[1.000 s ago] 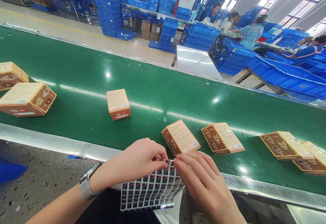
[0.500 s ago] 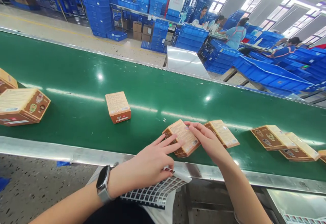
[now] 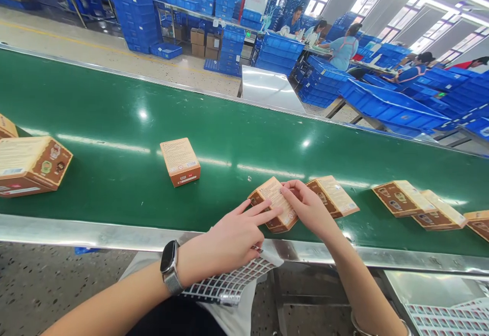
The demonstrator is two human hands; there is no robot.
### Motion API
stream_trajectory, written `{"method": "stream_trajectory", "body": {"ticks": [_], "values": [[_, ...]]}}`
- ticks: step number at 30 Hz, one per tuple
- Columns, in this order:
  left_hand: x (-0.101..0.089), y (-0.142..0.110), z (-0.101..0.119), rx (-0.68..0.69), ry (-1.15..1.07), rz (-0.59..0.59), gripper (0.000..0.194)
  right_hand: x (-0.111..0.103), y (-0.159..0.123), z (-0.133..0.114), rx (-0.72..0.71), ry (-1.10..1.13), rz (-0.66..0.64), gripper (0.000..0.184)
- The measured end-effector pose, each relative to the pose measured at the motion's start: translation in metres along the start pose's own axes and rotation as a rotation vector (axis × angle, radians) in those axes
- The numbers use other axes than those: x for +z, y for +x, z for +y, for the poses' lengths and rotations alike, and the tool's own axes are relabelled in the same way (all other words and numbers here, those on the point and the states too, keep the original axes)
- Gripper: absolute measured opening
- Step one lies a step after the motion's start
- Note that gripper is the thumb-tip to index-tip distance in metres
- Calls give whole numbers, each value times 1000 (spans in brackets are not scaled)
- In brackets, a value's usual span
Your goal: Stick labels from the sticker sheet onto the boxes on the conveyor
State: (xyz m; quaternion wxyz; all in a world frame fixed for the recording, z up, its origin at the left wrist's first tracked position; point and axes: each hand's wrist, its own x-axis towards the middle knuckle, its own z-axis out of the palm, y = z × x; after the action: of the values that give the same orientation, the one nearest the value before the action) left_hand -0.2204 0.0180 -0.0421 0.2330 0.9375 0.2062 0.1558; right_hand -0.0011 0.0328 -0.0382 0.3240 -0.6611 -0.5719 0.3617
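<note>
A small brown-and-cream cardboard box lies on the green conveyor belt in front of me. My left hand rests its outstretched fingers on the top of this box. Between its thumb and lower fingers it grips a sheet of stickers, which hangs over the belt's near edge. From the right, my right hand bends over the same box, thumb and fingertips closed at its upper right edge. Whether a sticker is under those fingertips is hidden. Just right of that hand is another such box.
A lone box stands on the belt to the left, a larger-looking one farther left. More boxes lie right. Sticker sheets sit on a metal shelf at lower right. Beyond are blue crates and seated people.
My right hand's fingertips have shifted slightly on the box and curled closer together. My left hand stays on it with the sheet. The whole view has moved slightly.
</note>
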Motion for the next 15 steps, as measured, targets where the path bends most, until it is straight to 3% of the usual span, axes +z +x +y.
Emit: {"method": "stream_trajectory", "body": {"ticks": [7,11,13,15], "values": [[5,9,0,39,-50,-10,14,-13,8,4,47,-79,256,56],[-14,1,4,-176,-201,-58,5,-16,-7,-12,-167,-243,395,42],[-29,-6,5,-317,-279,-95,6,-10,-25,-29,-332,-248,255,31],[-42,-13,4,-378,-366,-91,6,-2,-42,-45,-440,-222,-57,22]]}}
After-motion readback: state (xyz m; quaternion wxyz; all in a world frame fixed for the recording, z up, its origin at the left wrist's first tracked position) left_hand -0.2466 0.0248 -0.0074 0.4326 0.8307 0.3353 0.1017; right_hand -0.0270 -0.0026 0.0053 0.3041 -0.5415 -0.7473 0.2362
